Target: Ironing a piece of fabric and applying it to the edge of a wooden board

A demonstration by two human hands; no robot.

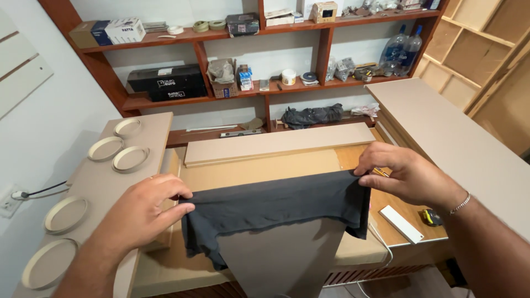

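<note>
A dark grey cloth (276, 207) is stretched between my two hands above a beige panel (287, 259). My left hand (146, 212) pinches the cloth's left top corner between thumb and fingers. At the cloth's right top corner my right hand (406, 176), with a bracelet on the wrist, does the same. The cloth's lower edge hangs loose over the panel and the brown workbench (259, 168).
A long beige board (279, 143) lies across the bench behind the cloth. A panel with round cut-outs (105, 149) stands at the left, a large slanted board (458, 138) at the right. A white block (401, 223) and tape measure (432, 217) lie at right. Shelves (254, 88) hold boxes and bottles.
</note>
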